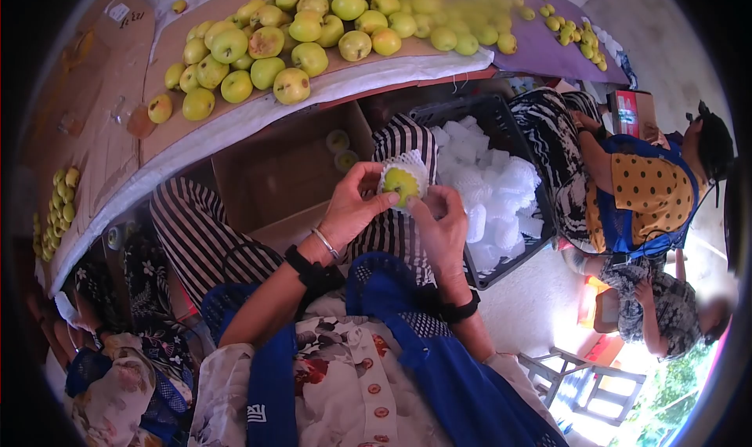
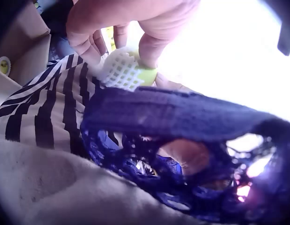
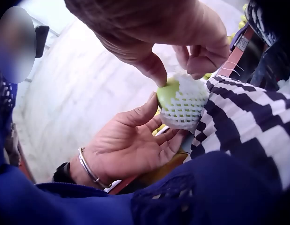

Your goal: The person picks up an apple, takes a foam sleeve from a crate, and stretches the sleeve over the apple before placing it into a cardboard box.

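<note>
A green apple [image 1: 401,185] sits partly inside a white foam net sleeve [image 3: 184,112], its bare end showing. My left hand [image 1: 350,212] holds it from the side, thumb against the bare skin and fingers round the sleeve. In the right wrist view that left hand [image 3: 128,145] lies palm up under the fruit. From the other side my right hand [image 1: 440,231] grips it, thumb at the apple's edge and curled fingers at the sleeve's rim. The held apple is over my striped lap.
A heap of apples [image 1: 309,28] covers the table ahead. Below its edge, a cardboard box [image 1: 258,173] contains sleeved apples [image 1: 338,141]. A black crate [image 1: 548,182] full of white foam nets [image 1: 489,188] stands to the right. People sit on both sides, one in a dotted yellow top [image 1: 646,200].
</note>
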Action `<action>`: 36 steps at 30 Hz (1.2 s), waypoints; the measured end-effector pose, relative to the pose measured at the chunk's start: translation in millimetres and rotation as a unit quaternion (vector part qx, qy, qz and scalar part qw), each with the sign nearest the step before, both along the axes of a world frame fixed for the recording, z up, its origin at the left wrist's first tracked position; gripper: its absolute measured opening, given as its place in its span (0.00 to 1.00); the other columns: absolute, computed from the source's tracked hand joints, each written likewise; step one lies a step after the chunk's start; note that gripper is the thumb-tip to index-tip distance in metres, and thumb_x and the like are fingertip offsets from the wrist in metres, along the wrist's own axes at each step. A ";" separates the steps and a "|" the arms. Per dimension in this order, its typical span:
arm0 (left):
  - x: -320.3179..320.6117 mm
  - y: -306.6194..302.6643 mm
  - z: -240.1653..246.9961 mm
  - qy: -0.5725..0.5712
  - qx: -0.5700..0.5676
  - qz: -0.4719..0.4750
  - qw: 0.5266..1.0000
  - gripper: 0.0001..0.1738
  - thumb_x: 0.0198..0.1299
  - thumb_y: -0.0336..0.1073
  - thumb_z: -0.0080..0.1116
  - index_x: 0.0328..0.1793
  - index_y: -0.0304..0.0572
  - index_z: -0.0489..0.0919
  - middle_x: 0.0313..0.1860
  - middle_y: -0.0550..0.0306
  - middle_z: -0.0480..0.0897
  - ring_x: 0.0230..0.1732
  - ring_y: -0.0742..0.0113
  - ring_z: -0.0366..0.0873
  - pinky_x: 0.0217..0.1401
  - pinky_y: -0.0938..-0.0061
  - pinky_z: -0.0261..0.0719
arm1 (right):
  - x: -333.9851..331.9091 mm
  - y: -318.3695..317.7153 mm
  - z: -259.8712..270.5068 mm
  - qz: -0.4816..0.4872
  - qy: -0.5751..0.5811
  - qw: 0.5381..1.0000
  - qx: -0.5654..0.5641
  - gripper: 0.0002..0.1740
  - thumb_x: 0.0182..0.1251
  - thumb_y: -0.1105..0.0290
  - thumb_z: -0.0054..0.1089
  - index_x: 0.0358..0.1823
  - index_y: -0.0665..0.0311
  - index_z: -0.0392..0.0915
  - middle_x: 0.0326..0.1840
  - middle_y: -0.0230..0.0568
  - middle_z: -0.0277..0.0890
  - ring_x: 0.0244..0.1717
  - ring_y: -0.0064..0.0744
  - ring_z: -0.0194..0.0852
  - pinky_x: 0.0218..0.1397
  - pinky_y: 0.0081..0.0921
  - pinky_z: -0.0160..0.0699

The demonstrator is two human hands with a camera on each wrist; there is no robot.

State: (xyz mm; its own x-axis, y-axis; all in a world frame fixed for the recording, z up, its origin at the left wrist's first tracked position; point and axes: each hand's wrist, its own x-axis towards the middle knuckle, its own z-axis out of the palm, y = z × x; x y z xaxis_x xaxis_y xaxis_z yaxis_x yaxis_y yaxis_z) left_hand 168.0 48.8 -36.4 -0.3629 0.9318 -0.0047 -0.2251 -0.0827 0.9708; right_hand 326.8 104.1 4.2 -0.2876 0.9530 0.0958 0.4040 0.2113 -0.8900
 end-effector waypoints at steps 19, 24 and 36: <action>2.9 -3.2 17.7 0.084 -0.045 -0.034 0.995 0.31 0.60 0.38 0.67 0.70 0.46 0.74 0.52 0.57 0.74 0.40 0.75 0.72 0.45 0.78 0.75 | -3.3 -4.4 0.4 0.013 0.174 0.982 -0.067 0.04 0.69 0.78 0.59 0.42 0.69 0.76 0.33 0.31 0.76 0.31 0.16 0.71 0.35 0.16 0.73; 3.9 -3.9 17.5 0.175 -0.051 -0.043 0.982 0.33 0.61 0.41 0.65 0.72 0.45 0.71 0.55 0.52 0.72 0.46 0.67 0.74 0.50 0.74 0.76 | -2.5 3.3 -5.0 0.053 0.123 0.990 -0.047 0.05 0.73 0.75 0.54 0.44 0.69 0.77 0.32 0.31 0.75 0.31 0.17 0.69 0.35 0.18 0.71; -4.3 -0.6 13.0 -0.004 -0.007 0.113 0.994 0.28 0.72 0.56 0.50 0.57 0.36 0.72 0.44 0.50 0.81 0.46 0.63 0.81 0.51 0.70 0.78 | -12.8 1.2 23.7 0.006 0.401 0.889 -0.221 0.11 0.79 0.66 0.48 0.51 0.64 0.77 0.37 0.34 0.80 0.35 0.21 0.75 0.39 0.18 0.70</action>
State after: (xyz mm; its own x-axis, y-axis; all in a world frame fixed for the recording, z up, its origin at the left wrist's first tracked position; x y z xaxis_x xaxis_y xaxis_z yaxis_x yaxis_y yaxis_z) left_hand 163.7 48.2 -23.4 -0.5628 0.8263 -0.0216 -0.2104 -0.1180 0.9705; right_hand 314.0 105.3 27.9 -0.3060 0.9458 -0.1086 -0.3983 -0.2308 -0.8877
